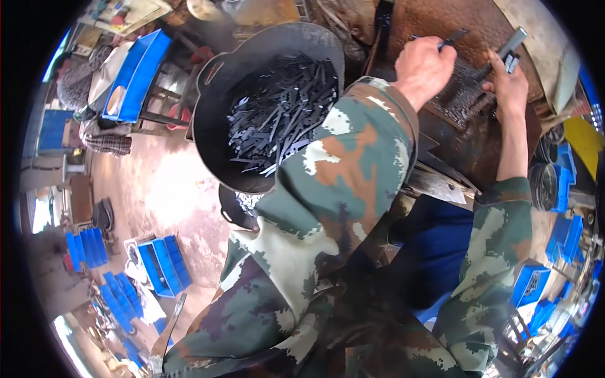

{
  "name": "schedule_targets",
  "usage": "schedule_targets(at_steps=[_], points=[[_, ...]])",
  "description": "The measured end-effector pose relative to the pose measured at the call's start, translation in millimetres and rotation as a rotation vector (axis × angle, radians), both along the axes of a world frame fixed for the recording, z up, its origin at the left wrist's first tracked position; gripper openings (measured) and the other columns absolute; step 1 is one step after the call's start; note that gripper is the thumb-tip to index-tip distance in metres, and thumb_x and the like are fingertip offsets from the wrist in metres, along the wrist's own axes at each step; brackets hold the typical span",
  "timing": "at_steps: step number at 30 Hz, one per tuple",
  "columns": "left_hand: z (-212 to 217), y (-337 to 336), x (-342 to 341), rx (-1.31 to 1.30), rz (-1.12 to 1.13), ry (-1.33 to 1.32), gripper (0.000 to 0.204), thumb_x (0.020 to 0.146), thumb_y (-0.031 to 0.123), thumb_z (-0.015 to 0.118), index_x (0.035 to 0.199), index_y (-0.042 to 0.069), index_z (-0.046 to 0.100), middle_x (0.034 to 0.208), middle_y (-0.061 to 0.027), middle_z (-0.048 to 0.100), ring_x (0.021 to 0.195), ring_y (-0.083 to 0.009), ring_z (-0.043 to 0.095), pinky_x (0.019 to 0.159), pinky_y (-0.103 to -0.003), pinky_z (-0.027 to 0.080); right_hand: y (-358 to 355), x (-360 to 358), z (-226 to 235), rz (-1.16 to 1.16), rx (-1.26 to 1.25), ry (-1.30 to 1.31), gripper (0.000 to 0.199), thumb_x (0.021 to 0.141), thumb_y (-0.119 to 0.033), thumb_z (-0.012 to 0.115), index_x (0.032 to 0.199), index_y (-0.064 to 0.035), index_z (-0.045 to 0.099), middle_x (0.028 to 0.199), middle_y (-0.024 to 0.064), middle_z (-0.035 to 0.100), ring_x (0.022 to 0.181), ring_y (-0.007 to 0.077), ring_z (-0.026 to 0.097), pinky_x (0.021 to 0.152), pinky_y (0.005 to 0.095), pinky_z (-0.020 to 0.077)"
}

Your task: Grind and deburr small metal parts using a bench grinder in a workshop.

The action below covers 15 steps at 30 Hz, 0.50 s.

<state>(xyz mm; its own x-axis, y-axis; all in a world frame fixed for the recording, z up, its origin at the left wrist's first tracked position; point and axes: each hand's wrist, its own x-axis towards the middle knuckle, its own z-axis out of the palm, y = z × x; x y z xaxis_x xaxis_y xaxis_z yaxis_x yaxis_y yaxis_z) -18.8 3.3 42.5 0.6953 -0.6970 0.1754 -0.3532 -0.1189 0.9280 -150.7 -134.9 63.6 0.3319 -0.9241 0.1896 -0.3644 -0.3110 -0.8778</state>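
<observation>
My left hand (pixel 425 68) is closed over the workbench, with a thin dark strip (pixel 455 36) showing beyond its fingers. To its right, my right hand (pixel 509 85) is wrapped round a grey metal bar (pixel 513 43); small dark pieces show beside the bar at the fingers, too small to name. Beneath both hands lies the brown, wet-looking workbench top (pixel 460 94). A large black bucket (pixel 211 120) full of loose dark flat strips (pixel 283 113) stands to the left. My left sleeve passes over its near right side and hides part of it.
Below the large bucket, a smaller dark container (pixel 232 211) holds shiny small pieces. Blue bins stand on the floor at left (pixel 165 264) and along the right (pixel 529 283). Another person (pixel 85 82) is at the far left beside a blue tray (pixel 135 79).
</observation>
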Motion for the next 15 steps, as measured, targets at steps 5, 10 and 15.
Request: schedule_targets(at_steps=[5,10,15], points=[[2.1,4.4,-2.4,0.003,0.038,0.034,0.032,0.087,0.034,0.058,0.095,0.007,0.072,0.089,-0.0217,0.07,0.09,-0.042,0.065,0.083,-0.048,0.051,0.3,1.5,0.6,0.05,0.034,-0.045,0.033,0.091,-0.033,0.071,0.108,-0.0057,0.071,0.098,0.0021,0.071,0.065,0.0094,0.058,0.056,0.0248,0.0517],[4.5,6.4,-1.0,-0.038,0.019,0.038,0.032,0.087,0.032,0.058,0.094,0.004,0.071,0.088,-0.023,0.069,0.09,-0.043,0.064,0.082,-0.049,0.051,-6.2,-0.6,-2.0,0.078,0.049,-0.047,0.033,0.093,-0.032,0.068,0.113,-0.0049,0.07,0.104,0.0015,0.071,0.072,0.0084,0.06,0.055,0.0239,0.0512],[8.5,7.7,-0.3,-0.044,0.002,0.081,0.028,0.086,0.029,0.061,0.088,0.002,0.07,0.088,-0.0257,0.068,0.089,-0.0456,0.063,0.081,-0.051,0.051,-7.4,-1.1,-0.1,0.058,0.054,-0.014,0.034,0.094,-0.034,0.067,0.111,-0.0042,0.07,0.104,0.0021,0.071,0.074,0.0081,0.06,0.054,0.0239,0.0513]])
